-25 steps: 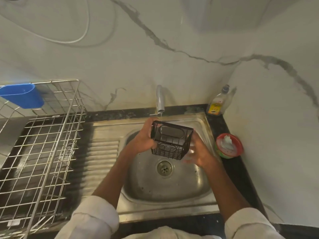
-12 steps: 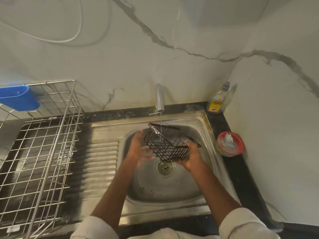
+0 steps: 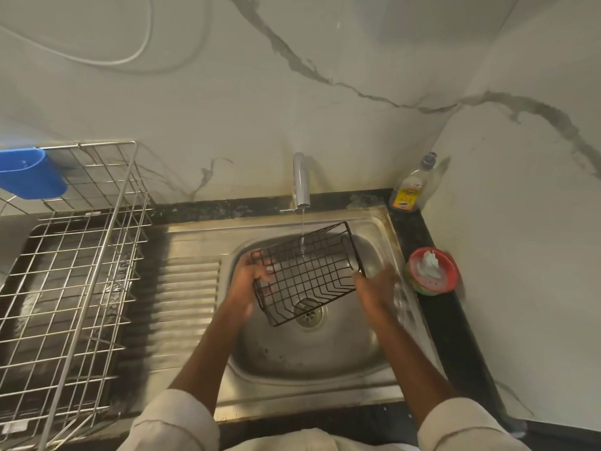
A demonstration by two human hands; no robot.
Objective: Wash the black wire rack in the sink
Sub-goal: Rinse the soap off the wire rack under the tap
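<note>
A: What takes up the most room?

B: The dark table [image 3: 455,336], running along the marble wall into the far right corner. Set into it is the steel sink [image 3: 325,369], with a ribbed draining board on its left side. On the left part of the table stands a big steel wire dish rack [image 3: 74,288], and a blue plastic cup [image 3: 31,174] hangs on that rack's far rim.

A: And the black wire rack?

B: The black wire rack [image 3: 305,275] is held in the air over the sink bowl, above the drain [image 3: 308,312], tilted so its open side faces up and toward the person. A thin stream of water falls from the tap [image 3: 300,180] at the sink's far edge and lands on the rack's far wall.

A: How are the hands?

B: The left hand [image 3: 253,278] grips the rack's left end, fingers curled through and round the wires. The right hand [image 3: 374,288] is at the rack's near right corner; it is blurred, so I cannot tell whether it is gripping the wire or only touching it. Both sleeves are pale and pushed up the forearms.

A: Anything smaller?

B: In the table's far right corner, against the wall, stands a clear soap bottle [image 3: 411,190] with a yellow label. Nearer along the table's right edge, just beside the sink rim, sits a round red-rimmed soap dish [image 3: 434,271] with something white lying in it.
</note>
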